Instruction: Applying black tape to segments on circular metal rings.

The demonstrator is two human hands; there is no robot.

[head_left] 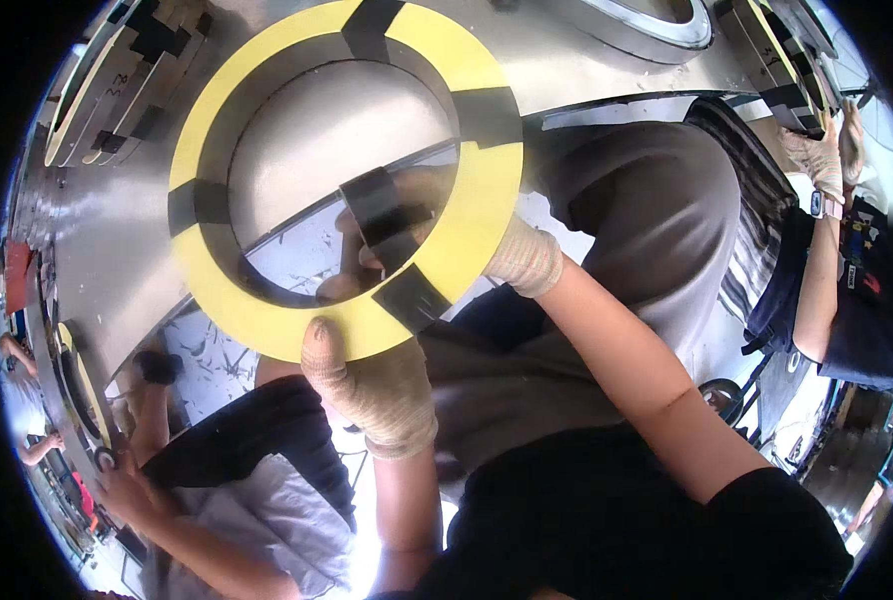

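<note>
A large thick ring (pixel 477 205) has a yellow flat face, grey inner wall and several black tape patches. It is tilted up in front of me at the edge of the metal table. My left hand (pixel 372 390), in a knitted glove, grips its lower rim with the thumb on the yellow face and the other fingers hidden behind. From the right, my gloved right hand (pixel 524 258) reaches behind the ring. Its bare fingertips show through the opening, closed around a black tape strip (pixel 377 208) beside the inner wall; the exact grip is partly hidden.
The bare metal table (pixel 117 270) extends beyond the ring. Another ring (pixel 647 35) lies at the far right; taped rings (pixel 132 85) stand at the far left. Co-workers on both sides handle similar rings, with a gloved hand (pixel 817 160) at right and a hand (pixel 127 490) at left.
</note>
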